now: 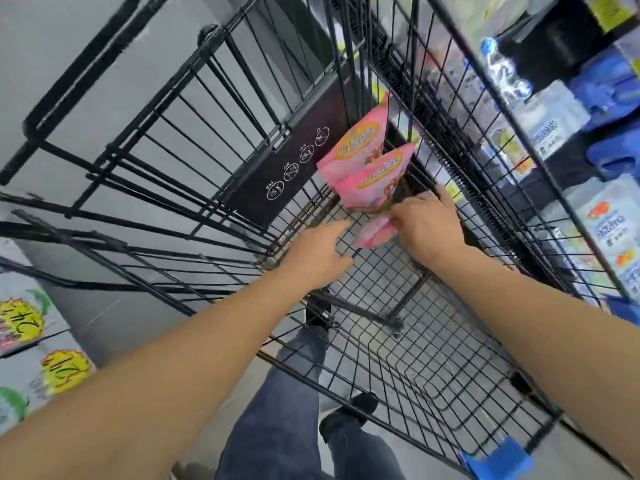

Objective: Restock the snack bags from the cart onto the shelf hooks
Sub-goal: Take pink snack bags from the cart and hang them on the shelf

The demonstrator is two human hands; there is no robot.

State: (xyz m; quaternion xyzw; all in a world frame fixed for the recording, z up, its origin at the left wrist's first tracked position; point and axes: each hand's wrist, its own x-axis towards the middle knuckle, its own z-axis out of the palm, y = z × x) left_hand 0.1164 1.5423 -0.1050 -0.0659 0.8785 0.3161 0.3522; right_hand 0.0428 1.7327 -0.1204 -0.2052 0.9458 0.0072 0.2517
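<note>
Pickup underway: right hand [424, 221] pinches pink snack bags [372, 174] at cart [446, 358] far corner; left hand [320, 251] spread, empty. We should gather all bags squarely before lifting.

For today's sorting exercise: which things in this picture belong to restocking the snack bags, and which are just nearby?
Job:
pink snack bags
cart
right hand, gripping the bags
left hand, open

Nearby:
water bottle packs
blue packages
yellow-labelled packs
</note>
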